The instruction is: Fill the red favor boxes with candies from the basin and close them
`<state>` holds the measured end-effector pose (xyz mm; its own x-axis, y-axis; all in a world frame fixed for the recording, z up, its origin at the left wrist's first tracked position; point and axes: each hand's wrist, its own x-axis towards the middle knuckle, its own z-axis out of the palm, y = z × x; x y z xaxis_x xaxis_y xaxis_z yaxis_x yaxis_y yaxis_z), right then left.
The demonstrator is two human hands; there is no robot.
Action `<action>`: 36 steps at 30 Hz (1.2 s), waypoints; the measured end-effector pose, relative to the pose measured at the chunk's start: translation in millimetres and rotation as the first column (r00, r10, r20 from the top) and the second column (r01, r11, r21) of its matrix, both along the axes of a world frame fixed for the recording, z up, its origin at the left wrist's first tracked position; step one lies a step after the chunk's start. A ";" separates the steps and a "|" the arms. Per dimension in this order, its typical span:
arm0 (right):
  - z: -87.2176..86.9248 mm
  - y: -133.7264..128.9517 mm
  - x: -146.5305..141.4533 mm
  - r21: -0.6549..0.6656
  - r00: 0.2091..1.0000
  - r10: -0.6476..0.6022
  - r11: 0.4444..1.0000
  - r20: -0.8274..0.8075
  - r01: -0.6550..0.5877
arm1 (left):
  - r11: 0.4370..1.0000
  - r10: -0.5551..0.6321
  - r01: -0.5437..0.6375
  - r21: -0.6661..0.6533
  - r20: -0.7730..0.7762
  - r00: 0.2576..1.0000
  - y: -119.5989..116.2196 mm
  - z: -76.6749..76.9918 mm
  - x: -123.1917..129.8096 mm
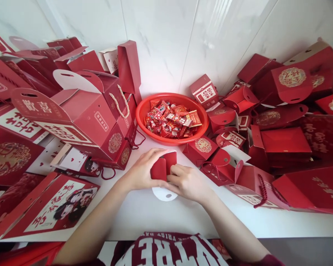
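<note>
A small red paper gift box [158, 170] is between my two hands, low over the white table. A white flap [164, 194] with a round hole sticks out from its near side. My left hand [143, 169] wraps round the box's left side, thumb at the near edge. On the right, my right hand [186, 180] has its fingers curled in at the box's edge, gripping it. Part of the box is hidden behind the fingers. Just beyond, a round red plastic basket [140, 120] holds many red-wrapped candies [173, 120].
Red gift boxes and bags [80, 111] are piled along the left. More red boxes [284, 140], some with rope handles, crowd the right. A marbled white wall [161, 48] rises behind the white table [135, 221], whose front edge is near my body.
</note>
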<state>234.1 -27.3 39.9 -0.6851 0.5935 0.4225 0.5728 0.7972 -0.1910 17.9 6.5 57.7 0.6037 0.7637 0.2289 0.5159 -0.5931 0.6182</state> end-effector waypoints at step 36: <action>37.6 30.4 -7.0 -0.361 0.703 -0.339 0.673 0.626 0.646 | 0.999 -0.048 0.050 0.000 -0.236 0.970 22.0 -3.8 10.6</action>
